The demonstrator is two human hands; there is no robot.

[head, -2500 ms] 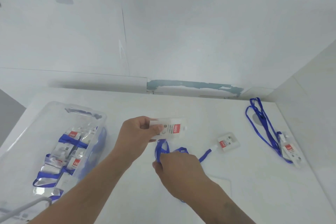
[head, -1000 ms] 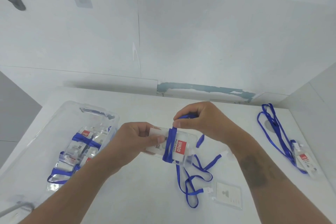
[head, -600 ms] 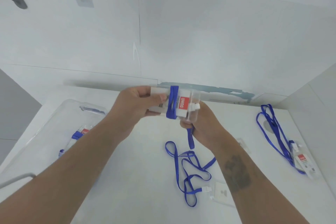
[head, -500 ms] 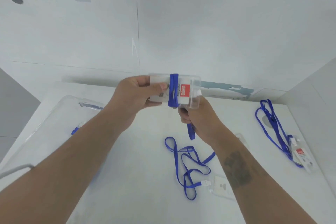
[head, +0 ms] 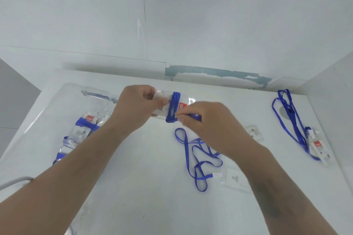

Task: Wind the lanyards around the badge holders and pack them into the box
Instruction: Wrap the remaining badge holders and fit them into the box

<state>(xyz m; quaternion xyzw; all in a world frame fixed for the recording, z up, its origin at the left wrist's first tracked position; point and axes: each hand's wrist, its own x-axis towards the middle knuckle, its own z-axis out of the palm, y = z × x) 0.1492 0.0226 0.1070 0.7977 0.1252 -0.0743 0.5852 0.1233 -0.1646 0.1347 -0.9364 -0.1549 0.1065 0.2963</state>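
My left hand (head: 136,107) grips the left end of a clear badge holder (head: 182,105) with a red label, held above the table. A blue lanyard (head: 172,109) is wound a few turns round its middle. My right hand (head: 203,118) pinches the lanyard strand just right of the wraps, in front of the holder. The loose rest of that lanyard (head: 193,154) lies in loops on the table below. A clear plastic box (head: 47,112) at the left holds several wrapped badge holders (head: 86,126).
A second badge holder (head: 236,178) lies at the lanyard's far end near my right forearm. Another holder with its unwound blue lanyard (head: 294,122) lies at the right by the side wall. A small holder (head: 253,132) peeks out behind my right wrist. A white wall stands behind.
Both hands have lowered with the holder. My right hand came from under the holder to its front, carrying the lanyard round it. The view has tilted down.
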